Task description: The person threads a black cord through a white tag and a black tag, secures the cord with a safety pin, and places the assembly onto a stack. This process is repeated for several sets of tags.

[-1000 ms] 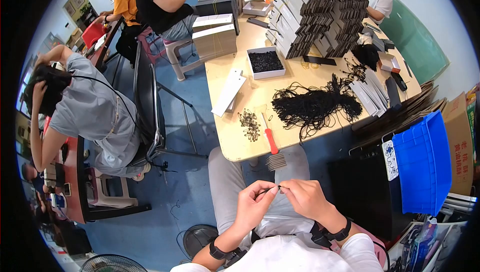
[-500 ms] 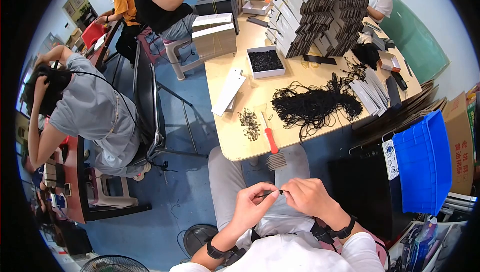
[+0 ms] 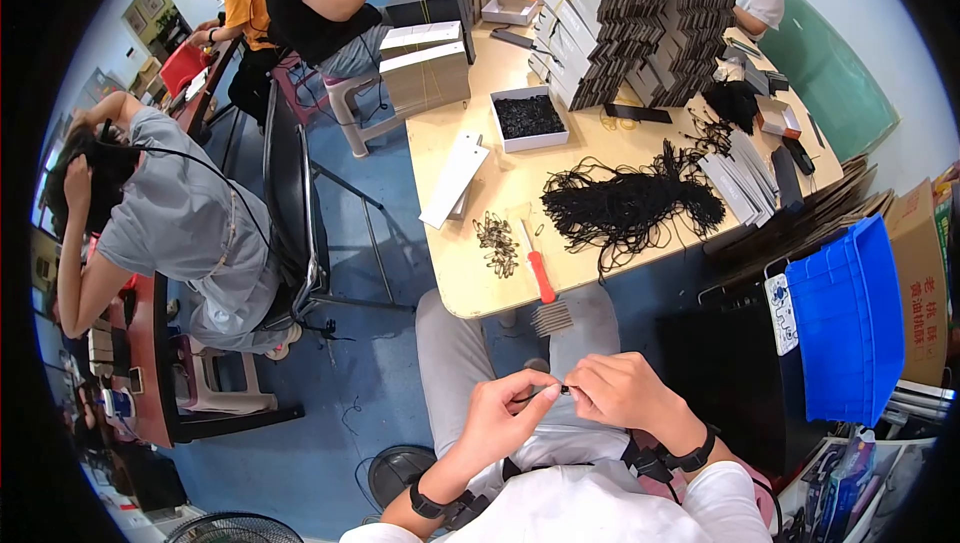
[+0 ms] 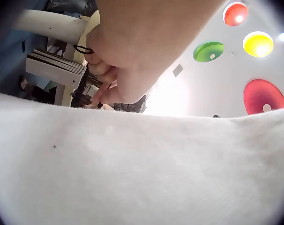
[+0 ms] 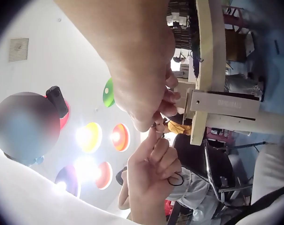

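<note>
Over the lap, my left hand (image 3: 505,411) and right hand (image 3: 622,395) meet at the fingertips. Between them is a small black piece (image 3: 565,390) on a thin black cord, pinched from both sides. Part of the cord bends out of the left hand as a loop (image 5: 176,179), visible in the right wrist view; the left wrist view also has this loop (image 4: 83,49) beside the curled fingers. The fingers hide most of the small piece. Nearest on the table are a red-handled tool (image 3: 541,278) and a pile of small metal pins (image 3: 495,244).
On the table (image 3: 455,288) lie a heap of black cords (image 3: 630,203), a white box (image 3: 532,141) of small black pieces, white tags (image 3: 455,181) and tall stacks of grey cards (image 3: 640,33). A blue crate (image 3: 845,323) stands at right. Someone sits in a chair (image 3: 290,193) at left.
Both hands have shifted slightly down and right, still meeting at the fingertips. The small black piece shows a little more between them. The head view has tilted slightly.
</note>
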The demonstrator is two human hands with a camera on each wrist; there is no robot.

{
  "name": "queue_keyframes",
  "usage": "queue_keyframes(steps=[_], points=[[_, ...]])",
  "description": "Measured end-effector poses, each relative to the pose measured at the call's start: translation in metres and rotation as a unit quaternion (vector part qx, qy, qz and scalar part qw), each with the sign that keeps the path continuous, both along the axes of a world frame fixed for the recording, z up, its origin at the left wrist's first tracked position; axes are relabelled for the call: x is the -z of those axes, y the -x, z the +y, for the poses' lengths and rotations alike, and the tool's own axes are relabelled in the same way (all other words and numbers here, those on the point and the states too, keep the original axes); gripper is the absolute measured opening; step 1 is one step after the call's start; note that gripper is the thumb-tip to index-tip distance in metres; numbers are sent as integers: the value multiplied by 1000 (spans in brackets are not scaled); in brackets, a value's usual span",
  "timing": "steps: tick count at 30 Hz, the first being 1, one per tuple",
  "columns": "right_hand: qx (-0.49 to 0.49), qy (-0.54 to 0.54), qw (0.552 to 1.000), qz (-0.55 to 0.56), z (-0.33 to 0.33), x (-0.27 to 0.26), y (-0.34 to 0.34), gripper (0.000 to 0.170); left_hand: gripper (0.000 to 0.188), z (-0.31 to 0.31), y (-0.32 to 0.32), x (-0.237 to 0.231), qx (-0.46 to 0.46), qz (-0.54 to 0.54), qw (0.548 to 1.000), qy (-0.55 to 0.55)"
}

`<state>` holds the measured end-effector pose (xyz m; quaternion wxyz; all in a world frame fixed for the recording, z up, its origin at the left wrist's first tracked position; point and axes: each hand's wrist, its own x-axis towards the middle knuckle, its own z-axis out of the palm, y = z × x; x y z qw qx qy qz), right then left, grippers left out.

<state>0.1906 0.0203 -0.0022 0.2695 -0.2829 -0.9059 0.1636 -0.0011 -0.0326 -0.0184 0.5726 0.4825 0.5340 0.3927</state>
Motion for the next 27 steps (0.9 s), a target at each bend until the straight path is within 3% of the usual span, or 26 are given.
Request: queue_keyframes(steps=[5, 7, 12, 27], points=[[-6, 31, 999, 23, 0, 1, -1, 16, 11, -1, 2, 5, 7, -23, 1000, 17], [-7, 49, 998, 28, -1, 1, -1, 15, 12, 0, 2, 9, 21, -102, 994, 37], [-13, 144, 987, 71, -1, 0, -3, 13, 12, 2, 6, 0, 38, -156, 986, 44], [-8, 86, 992, 92, -4, 1, -3, 14, 13, -1, 3, 3, 52, -160, 984, 63]])
